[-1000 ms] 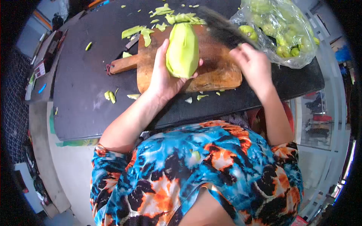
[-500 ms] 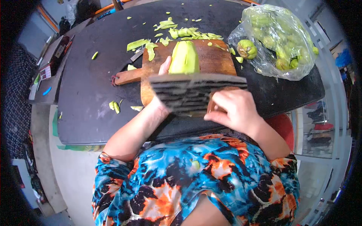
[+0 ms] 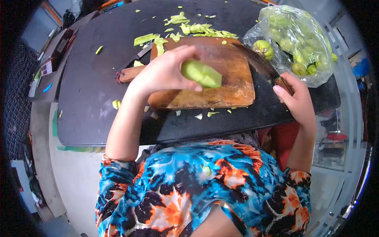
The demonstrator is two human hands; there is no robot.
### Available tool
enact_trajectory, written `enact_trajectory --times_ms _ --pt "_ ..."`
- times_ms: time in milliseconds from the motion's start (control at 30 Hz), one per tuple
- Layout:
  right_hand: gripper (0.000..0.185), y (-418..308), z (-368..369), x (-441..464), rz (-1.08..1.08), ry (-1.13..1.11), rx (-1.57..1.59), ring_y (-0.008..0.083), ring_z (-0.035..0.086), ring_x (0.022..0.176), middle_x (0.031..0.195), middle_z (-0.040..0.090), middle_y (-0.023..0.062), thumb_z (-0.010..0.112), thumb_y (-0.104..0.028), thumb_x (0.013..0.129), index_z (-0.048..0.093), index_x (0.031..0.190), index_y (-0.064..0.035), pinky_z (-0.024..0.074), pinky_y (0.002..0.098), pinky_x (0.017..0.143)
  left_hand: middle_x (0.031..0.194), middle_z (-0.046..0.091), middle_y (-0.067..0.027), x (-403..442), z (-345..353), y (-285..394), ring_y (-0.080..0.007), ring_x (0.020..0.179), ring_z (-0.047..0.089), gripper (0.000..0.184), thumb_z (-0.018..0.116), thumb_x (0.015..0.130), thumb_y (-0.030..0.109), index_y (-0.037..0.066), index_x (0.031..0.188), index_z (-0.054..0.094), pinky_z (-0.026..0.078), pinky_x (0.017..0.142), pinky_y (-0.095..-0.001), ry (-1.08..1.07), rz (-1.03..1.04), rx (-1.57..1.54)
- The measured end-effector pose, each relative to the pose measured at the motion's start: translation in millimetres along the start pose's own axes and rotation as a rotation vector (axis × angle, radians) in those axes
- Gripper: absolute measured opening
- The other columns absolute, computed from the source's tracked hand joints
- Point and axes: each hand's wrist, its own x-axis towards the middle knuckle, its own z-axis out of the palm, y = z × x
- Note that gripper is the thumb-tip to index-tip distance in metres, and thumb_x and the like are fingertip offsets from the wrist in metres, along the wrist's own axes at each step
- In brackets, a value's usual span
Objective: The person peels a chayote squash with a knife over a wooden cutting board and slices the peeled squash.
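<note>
My left hand [image 3: 167, 71] is wrapped round a peeled, pale green chayote [image 3: 203, 74], which lies tilted sideways above the wooden cutting board [image 3: 233, 93]. Part of the chayote is hidden in my palm. At the right, my right hand [image 3: 298, 94] grips the handle of a cleaver [image 3: 262, 65]. Its dark, broad blade is seen nearly edge-on and points up and left, over the board's right edge. Green peelings [image 3: 209, 29] lie along the far side of the board, and a few scraps are on the near side.
A clear plastic bag [image 3: 296, 43] of chayotes stands at the table's far right, with one chayote [image 3: 263, 49] at its mouth. Left of the board, a metal blade [image 3: 145, 50] lies partly under peelings. The black table [image 3: 90, 91] has a rounded edge.
The cleaver has swung away to the right, off the chayote. My left hand has lifted and turned the chayote from upright to sideways, uncovering more of the board.
</note>
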Motion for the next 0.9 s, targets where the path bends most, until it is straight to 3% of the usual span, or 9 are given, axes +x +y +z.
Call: enact_trajectory --times_ms 100,133,233,267,333,500,633,667,900 --pt "0.023 -20 7 3 -0.005 -0.053 0.013 0.0121 0.053 0.068 0.076 0.057 0.0045 0.063 -0.018 0.088 0.057 0.098 0.0011 0.043 0.0294 0.064 0.108 0.064 -0.0061 6 6 -12 -0.02 0.103 0.061 0.071 0.088 0.061 0.027 0.005 0.12 0.054 0.049 0.09 -0.034 0.27 0.001 0.007" --pt "0.023 -25 10 5 -0.01 -0.059 0.02 0.0146 0.055 0.067 0.076 0.059 0.0067 0.062 -0.018 0.088 0.057 0.099 0.0013 0.0437 0.031 0.064 0.105 0.061 -0.0125 6 10 -21 -0.0269 0.097 0.062 0.065 0.085 0.064 0.03 0.006 0.116 0.055 0.049 0.084 -0.0354 0.329 -0.073 0.04" --pt "0.023 -27 18 18 -0.202 0.011 -0.214 0.0286 0.061 0.07 0.079 0.062 0.0159 0.062 -0.019 0.088 0.057 0.101 0.0001 0.0454 0.0356 0.065 0.109 0.06 -0.0122 5 25 -38 -0.0249 0.1 0.062 0.068 0.085 0.065 0.03 0.006 0.12 0.051 0.05 0.086 -0.0345 0.377 -0.104 -0.159" --pt "0.024 -26 21 23 -0.222 0.048 -0.243 0.0317 0.061 0.072 0.081 0.062 0.0176 0.062 -0.019 0.088 0.057 0.102 -0.0007 0.0458 0.0367 0.065 0.112 0.061 -0.0119 6 28 -40 -0.0219 0.107 0.059 0.073 0.084 0.069 0.024 0.004 0.127 0.044 0.047 0.094 -0.0348 0.337 -0.08 -0.101" --pt "0.025 -22 26 33 -0.264 0.126 -0.299 0.038 0.061 0.077 0.085 0.062 0.021 0.062 -0.021 0.088 0.057 0.104 -0.0024 0.0467 0.0391 0.066 0.113 0.06 -0.0116 9 33 -38 -0.0216 0.109 0.058 0.073 0.084 0.07 0.017 0.003 0.128 0.041 0.045 0.097 -0.0342 0.345 -0.066 -0.088" --pt "0.026 -10 31 52 -0.267 0.204 -0.492 0.0385 0.062 0.08 0.083 0.063 0.0203 0.061 -0.026 0.089 0.056 0.103 -0.0049 0.0475 0.0439 0.066 0.107 0.06 -0.0093 22 36 -41 -0.021 0.104 0.059 0.069 0.082 0.071 0.012 0.005 0.128 0.043 0.047 0.092 -0.0324 0.364 -0.049 -0.175" --pt "0.025 -11 35 59 -0.231 0.161 -0.604 0.0405 0.062 0.076 0.077 0.063 0.0203 0.061 -0.029 0.089 0.055 0.096 -0.0049 0.0474 0.048 0.063 0.102 0.061 -0.0064 27 33 -39 -0.0173 0.096 0.059 0.051 0.079 0.075 0.015 0.006 0.118 0.054 0.049 0.082 -0.0308 0.351 -0.182 -0.21" --pt "0.026 -13 39 60 -0.249 0.18 -0.6 0.0418 0.061 0.073 0.074 0.062 0.0203 0.061 -0.029 0.089 0.054 0.093 -0.0049 0.047 0.0496 0.062 0.103 0.06 -0.0064 27 33 -40 -0.0176 0.093 0.06 0.042 0.078 0.077 0.017 0.005 0.113 0.058 0.05 0.079 -0.0307 0.371 -0.122 -0.162" --pt "0.025 -22 29 66 -0.286 0.16 -0.6 0.0428 0.06 0.074 0.075 0.062 0.0216 0.058 -0.029 0.091 0.053 0.097 -0.0048 0.0457 0.0506 0.062 0.106 0.059 -0.0088 41 28 -29 -0.0304 0.093 0.062 0.038 0.076 0.075 0.02 0.01 0.109 0.06 0.051 0.079 -0.0367 0.448 0.114 0.161"
